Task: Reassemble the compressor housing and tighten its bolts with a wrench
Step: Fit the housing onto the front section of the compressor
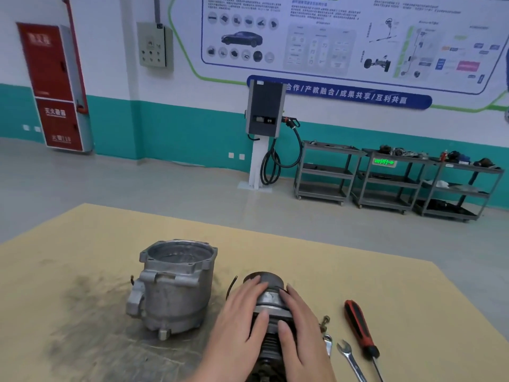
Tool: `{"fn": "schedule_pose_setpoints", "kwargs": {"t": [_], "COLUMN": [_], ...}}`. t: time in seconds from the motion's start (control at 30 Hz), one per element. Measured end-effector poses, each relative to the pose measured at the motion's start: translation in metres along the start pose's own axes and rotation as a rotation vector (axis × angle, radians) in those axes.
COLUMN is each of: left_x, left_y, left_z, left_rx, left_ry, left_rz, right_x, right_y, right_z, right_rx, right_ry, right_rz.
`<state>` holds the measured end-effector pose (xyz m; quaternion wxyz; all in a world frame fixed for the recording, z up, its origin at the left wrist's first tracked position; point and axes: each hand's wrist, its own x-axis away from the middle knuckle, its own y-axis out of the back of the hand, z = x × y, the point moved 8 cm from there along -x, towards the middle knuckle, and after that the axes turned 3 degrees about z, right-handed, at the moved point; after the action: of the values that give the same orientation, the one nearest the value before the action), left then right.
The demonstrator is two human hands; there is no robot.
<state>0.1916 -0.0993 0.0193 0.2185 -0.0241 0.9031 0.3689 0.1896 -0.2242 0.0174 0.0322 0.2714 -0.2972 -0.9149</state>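
Cradling the motor core from both sides, the left hand and right hand each curl a grip round it as it lies on the counter, long axis running away from the person. Just to the left, apart from it, the empty compressor housing stands mouth-up, nearer the left hand, so the core likely needs tipping upright and carrying leftward; wrench, bolts and screwdriver wait on the right.

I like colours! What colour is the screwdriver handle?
The screwdriver handle is red with black parts, seen in the head view, lying on the table.
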Motion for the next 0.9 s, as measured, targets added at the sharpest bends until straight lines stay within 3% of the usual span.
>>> {"fn": "schedule_pose_setpoints", "kwargs": {"t": [0.3,0.4,0.6,0.8,0.9], "left_x": [0.0,-0.003,-0.017,-0.017,-0.006], "left_y": [0.011,0.011,0.01,0.009,0.006], "left_z": [-0.01,-0.021,-0.006,-0.002,-0.004], "left_rx": [-0.14,-0.201,-0.387,-0.262,-0.253], "left_ry": [-0.066,-0.114,-0.094,-0.093,-0.078], "left_rz": [-0.009,0.107,0.147,0.058,0.071], "right_x": [0.002,0.002,-0.011,0.007,0.007], "right_y": [0.004,0.006,0.001,0.002,0.0], "right_z": [0.009,0.004,-0.008,-0.002,0.001], "right_rx": [-0.09,-0.091,-0.199,-0.192,-0.171], "right_ry": [-0.025,-0.032,-0.152,-0.085,-0.104], "right_rz": [-0.127,-0.137,-0.003,-0.171,-0.174]}}
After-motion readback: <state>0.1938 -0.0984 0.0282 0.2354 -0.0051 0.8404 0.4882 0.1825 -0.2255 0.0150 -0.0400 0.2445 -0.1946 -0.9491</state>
